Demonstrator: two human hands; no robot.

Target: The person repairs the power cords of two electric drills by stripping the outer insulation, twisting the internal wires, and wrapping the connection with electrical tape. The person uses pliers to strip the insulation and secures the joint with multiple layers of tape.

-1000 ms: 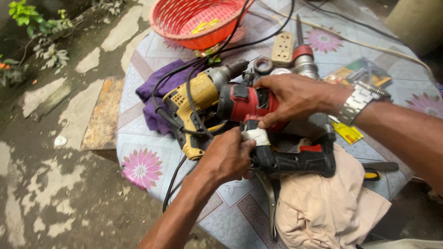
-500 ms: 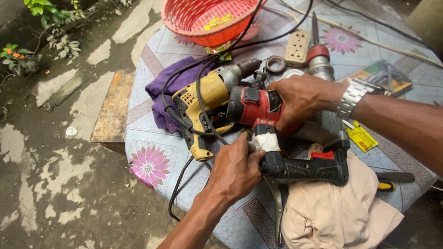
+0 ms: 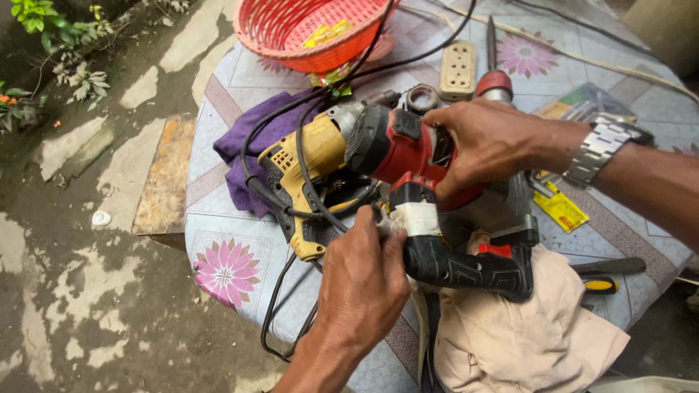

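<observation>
Red-and-black power drill with white tape round its neck: lifted slightly off the flower-patterned counter since a second ago, beside a yellow drill. Right hand clamped over its body. Left hand now higher, fingers apparently pinching at the taped joint; grip partly hidden.
</observation>
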